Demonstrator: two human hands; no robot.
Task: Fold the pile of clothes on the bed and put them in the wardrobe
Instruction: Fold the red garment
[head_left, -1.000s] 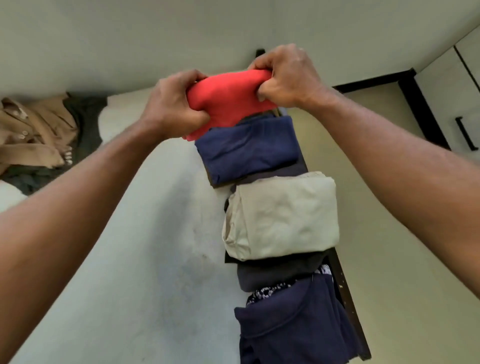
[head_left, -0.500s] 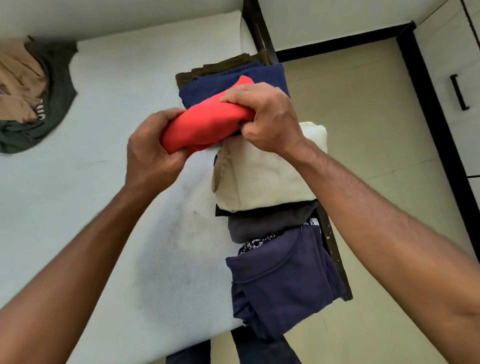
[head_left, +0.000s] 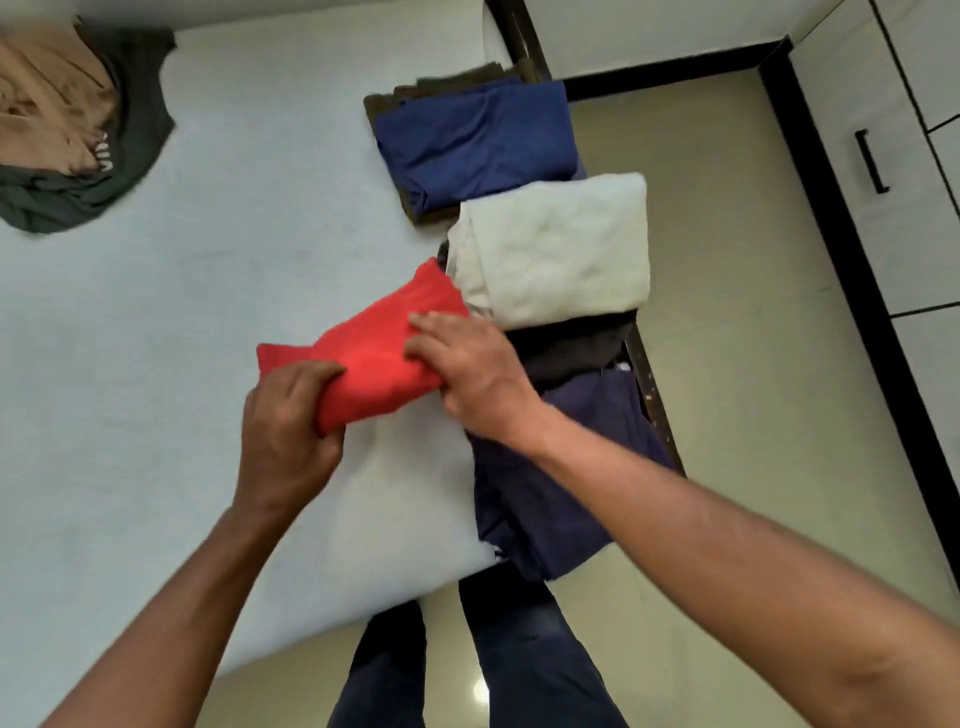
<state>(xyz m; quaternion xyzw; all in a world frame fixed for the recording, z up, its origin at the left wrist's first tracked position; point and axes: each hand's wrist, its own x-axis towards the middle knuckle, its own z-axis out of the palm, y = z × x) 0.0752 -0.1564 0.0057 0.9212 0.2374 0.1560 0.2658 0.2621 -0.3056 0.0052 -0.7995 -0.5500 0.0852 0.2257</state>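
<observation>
The only lettering in view is a short run of white characters on the dark green garment (head_left: 132, 130) crumpled at the far left of the bed (head_left: 208, 312), too blurred and creased to read.

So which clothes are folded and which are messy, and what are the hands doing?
red cloth: folded, in both hands
left hand: grips red cloth
right hand: holds red cloth
blue cloth: folded
cream cloth: folded
navy cloth: folded, overhangs bed edge
tan and green clothes: unfolded heap
wardrobe door: closed
</observation>
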